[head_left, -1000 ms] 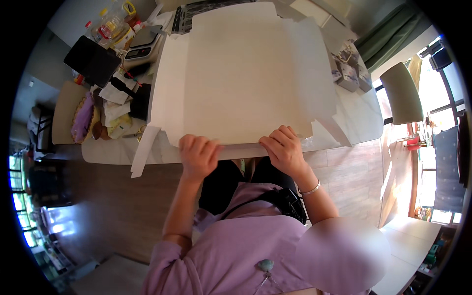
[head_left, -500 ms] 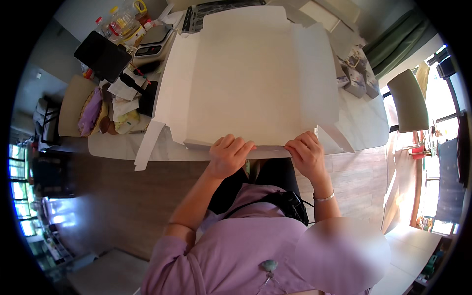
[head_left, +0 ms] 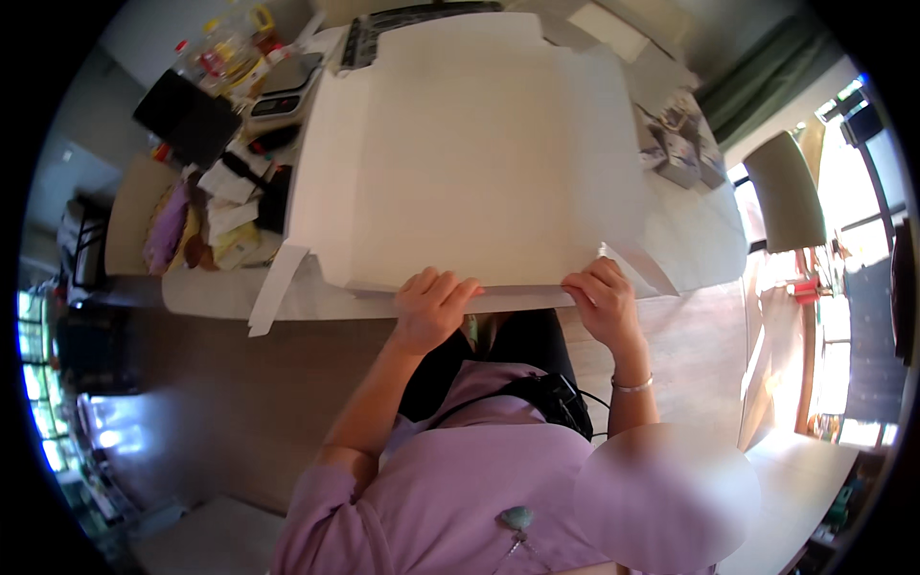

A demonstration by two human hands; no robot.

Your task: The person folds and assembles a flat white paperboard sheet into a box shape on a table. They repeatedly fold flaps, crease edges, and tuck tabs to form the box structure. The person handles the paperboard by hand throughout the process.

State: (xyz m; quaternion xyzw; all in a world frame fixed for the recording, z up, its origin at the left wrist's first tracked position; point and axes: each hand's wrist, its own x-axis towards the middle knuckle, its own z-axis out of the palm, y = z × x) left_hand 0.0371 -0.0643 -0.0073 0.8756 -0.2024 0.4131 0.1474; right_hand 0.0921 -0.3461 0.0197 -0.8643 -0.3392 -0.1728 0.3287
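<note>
A large white cardboard sheet (head_left: 460,153), cut and creased like an unfolded box, lies on the marble-patterned table (head_left: 690,225). Along its near edge a narrow flap is bent at the crease. My left hand (head_left: 431,309) grips this edge left of the middle, fingers curled over the top. Further right, my right hand (head_left: 606,297) pinches the same edge, with a bracelet on that wrist. Slanting strips stick out at the near corners, one on the left (head_left: 278,287) and one on the right (head_left: 644,268). Both thumbs are partly hidden.
Left of the cardboard stand a black tablet on a stand (head_left: 187,117), a kitchen scale (head_left: 278,103) and oil bottles (head_left: 230,48). Papers and bags (head_left: 230,211) are heaped nearby. Small grey boxes (head_left: 682,158) sit at the right. A chair (head_left: 784,192) is beyond the table's right end.
The view has shifted slightly, moving the scene a little leftward. My hands keep their grip on the near edge; the left one sits slightly farther from the right.
</note>
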